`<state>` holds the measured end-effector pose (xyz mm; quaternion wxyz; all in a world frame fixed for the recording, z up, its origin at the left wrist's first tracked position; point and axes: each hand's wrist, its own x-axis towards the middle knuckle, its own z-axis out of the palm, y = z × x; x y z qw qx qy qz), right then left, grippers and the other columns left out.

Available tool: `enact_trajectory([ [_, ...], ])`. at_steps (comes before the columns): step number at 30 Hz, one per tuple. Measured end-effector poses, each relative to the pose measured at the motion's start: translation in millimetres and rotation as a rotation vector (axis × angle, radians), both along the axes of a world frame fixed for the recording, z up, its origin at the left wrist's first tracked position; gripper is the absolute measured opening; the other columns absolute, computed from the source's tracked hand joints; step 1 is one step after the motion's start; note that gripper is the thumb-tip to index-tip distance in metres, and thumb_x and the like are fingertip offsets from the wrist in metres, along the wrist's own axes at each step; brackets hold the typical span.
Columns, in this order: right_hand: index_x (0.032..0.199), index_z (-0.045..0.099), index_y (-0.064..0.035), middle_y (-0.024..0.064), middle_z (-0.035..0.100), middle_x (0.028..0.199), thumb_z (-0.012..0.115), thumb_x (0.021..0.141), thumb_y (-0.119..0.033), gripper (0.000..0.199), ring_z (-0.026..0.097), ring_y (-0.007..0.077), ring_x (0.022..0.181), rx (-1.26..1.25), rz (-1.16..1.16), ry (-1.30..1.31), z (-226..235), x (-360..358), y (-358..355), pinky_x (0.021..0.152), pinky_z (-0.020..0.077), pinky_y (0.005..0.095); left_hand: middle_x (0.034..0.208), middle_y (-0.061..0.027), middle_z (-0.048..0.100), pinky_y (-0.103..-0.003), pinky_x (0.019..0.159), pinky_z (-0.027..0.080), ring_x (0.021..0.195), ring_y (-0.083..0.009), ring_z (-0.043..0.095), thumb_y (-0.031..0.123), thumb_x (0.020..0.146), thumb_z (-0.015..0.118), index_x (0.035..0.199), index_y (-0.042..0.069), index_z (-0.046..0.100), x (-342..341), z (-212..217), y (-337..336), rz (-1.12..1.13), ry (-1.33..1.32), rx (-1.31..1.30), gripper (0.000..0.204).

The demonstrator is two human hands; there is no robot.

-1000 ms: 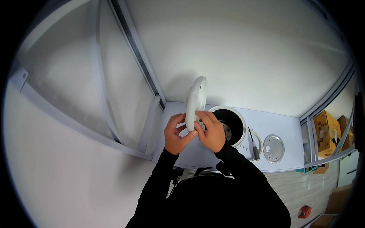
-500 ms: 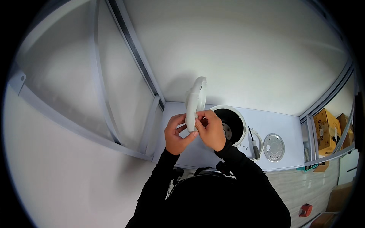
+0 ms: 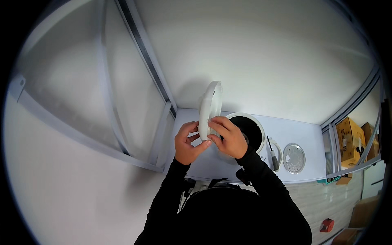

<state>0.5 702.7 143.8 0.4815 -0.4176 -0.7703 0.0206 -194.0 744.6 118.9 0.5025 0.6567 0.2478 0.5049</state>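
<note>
A round white lid (image 3: 207,112), apparently from a rice cooker, stands raised and edge-on to me. My left hand (image 3: 188,145) grips its lower rim from the left, thumb below and fingers behind. On the other side, my right hand (image 3: 230,139) pinches the lid's inner face near the same rim, with thumb and fingers bent; any small part under those fingertips is hidden. Just right of the lid sits the open white rice cooker body (image 3: 255,121) with a dark inside, partly covered by my right hand.
A screwdriver (image 3: 275,162) with a grey handle lies beside a white ring (image 3: 279,154) and small bits. Farther right is a perforated round metal plate (image 3: 294,158) on the white table (image 3: 310,136). Metal frame posts and cardboard boxes (image 3: 350,141) stand at the right.
My right hand has shifted slightly right, its fingers now spread higher and lower on the lid's inner face. The lid and my left hand have barely moved.
</note>
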Motion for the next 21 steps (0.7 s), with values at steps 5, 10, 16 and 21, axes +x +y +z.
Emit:
enact_trajectory([
  [5, 0.121, 0.069, -0.0061, 0.0137, 0.064, 0.116, 0.082, 0.081, -0.009, 0.042, 0.069, 0.0325, 0.093, -0.039, -0.006, 0.104, -5, -2, 1, 0.078, 0.0582, 0.038, 0.13, -0.0095, 0.055, -0.04, 0.095, 0.061, 0.119, -0.0226, 0.06, 0.0, 0.075, 0.083, 0.133, -0.001, 0.058, 2, 0, 0, -0.002, -0.011, -0.001, 0.063],
  [10, 0.122, 0.071, -0.005, 0.0119, 0.067, 0.111, 0.085, 0.077, -0.004, 0.047, 0.069, 0.0234, 0.09, -0.167, -0.018, 0.255, -12, -4, 3, 0.077, 0.0565, 0.032, 0.13, -0.0098, 0.055, -0.04, 0.095, 0.061, 0.119, -0.0229, 0.06, 0.0, 0.074, 0.083, 0.134, -0.001, 0.057, 3, 0, -1, 0.004, -0.013, 0.007, 0.065],
  [16, 0.121, 0.07, -0.0018, 0.0114, 0.067, 0.102, 0.084, 0.081, -0.006, 0.042, 0.071, 0.0214, 0.086, -0.235, -0.047, 0.419, -10, -18, -3, 0.077, 0.058, 0.0319, 0.132, -0.0111, 0.054, -0.04, 0.095, 0.06, 0.118, -0.0226, 0.06, 0.001, 0.074, 0.084, 0.136, -0.001, 0.056, 7, -3, -2, 0.048, -0.019, 0.042, 0.068],
  [21, 0.126, 0.066, -0.0013, 0.0114, 0.066, 0.102, 0.084, 0.082, -0.006, 0.047, 0.07, 0.0201, 0.085, -0.3, 0.014, 0.595, -25, -21, 1, 0.079, 0.0591, 0.0312, 0.13, -0.0109, 0.051, -0.039, 0.097, 0.057, 0.119, -0.0226, 0.06, 0.0, 0.072, 0.084, 0.134, -0.001, 0.05, 7, -10, 5, 0.031, 0.01, 0.228, 0.071],
])
